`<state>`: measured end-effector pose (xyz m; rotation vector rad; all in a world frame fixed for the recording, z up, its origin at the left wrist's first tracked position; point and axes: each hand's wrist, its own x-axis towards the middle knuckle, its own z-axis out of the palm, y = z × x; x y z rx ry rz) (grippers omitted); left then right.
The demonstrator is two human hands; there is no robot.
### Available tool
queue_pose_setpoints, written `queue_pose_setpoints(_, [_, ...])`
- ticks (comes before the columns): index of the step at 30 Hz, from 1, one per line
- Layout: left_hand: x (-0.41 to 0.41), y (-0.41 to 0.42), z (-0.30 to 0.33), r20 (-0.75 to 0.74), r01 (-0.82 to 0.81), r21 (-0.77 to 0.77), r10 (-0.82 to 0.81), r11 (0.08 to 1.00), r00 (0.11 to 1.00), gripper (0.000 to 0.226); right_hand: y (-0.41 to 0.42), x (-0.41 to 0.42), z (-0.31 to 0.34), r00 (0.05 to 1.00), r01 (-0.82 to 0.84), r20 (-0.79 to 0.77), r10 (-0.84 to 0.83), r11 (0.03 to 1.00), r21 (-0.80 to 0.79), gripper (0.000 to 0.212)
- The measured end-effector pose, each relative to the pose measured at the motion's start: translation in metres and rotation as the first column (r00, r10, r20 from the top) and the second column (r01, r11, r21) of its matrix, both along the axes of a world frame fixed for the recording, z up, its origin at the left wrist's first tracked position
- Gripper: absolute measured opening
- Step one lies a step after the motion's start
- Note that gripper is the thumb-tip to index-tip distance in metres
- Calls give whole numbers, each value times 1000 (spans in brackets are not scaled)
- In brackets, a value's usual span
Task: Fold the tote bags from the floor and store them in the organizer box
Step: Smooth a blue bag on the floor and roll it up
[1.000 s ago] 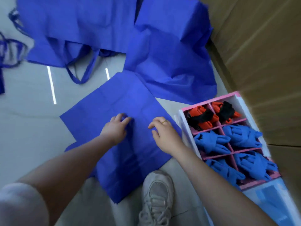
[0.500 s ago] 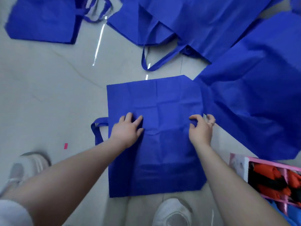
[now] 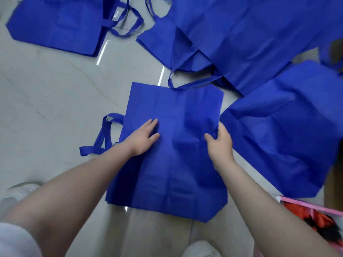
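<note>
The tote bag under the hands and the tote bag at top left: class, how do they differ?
The tote bag under the hands is pressed by the left hand and gripped at its edge by the right hand; the top-left tote bag lies untouched. Its handles point left; the other's point right. Both are blue and lie flat.

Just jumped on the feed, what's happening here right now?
A person is bent over a blue tote bag lying flat on the floor. The left hand presses flat on it while the right hand pinches up its right edge, seemingly to start a fold. More blue bags lie unfolded beyond it. A corner of the pink organizer box shows at lower right, with something red and black inside.
</note>
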<state>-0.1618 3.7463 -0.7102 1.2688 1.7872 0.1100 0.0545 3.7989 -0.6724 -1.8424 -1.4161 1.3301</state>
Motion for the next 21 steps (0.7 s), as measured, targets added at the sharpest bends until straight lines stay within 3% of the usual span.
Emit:
queue_pose_setpoints(3, [-9,24,53,30,99,282,-112,954,993,69,24,-19,41,960,-190,267,83,894,405,44])
queue_pose_setpoints(4, [-10,32,72,28,105,376,-125,921,992,73,32,-26,55,952,-218,302,54,810,544,47])
queue_pose_setpoints(6, [-17,49,110,84,30,580,-97,814,992,84,44,-40,86,918,-337,397,8,543,769,48])
queue_pose_setpoints(8, [-29,62,139,179,-114,755,-36,646,983,92,46,-52,112,786,-597,618,-17,238,766,47])
queue_pose_setpoints(10, [-48,70,156,141,-147,904,43,401,989,94,41,-60,121,668,-739,744,-28,90,667,51])
queue_pose_setpoints(11, [-60,73,157,54,-79,949,87,305,995,90,36,-62,118,633,-771,774,-12,80,631,52])
queue_pose_setpoints(13, [-86,76,151,-284,266,933,43,242,958,69,21,-64,98,563,-824,825,50,108,556,52])
queue_pose_setpoints(14, [-100,76,142,-457,464,854,-85,235,885,54,11,-62,84,521,-851,848,92,135,508,51])
queue_pose_setpoints(16, [-123,69,117,-613,709,666,-373,231,697,35,-10,-63,65,393,-911,894,215,225,346,50])
queue_pose_setpoints(18, [-131,51,97,-554,812,502,-611,297,565,33,-30,-68,56,257,-929,858,444,359,92,62])
queue_pose_setpoints(21, [-132,17,70,-360,884,221,-808,412,467,12,-56,-73,36,143,-878,720,679,422,-224,62])
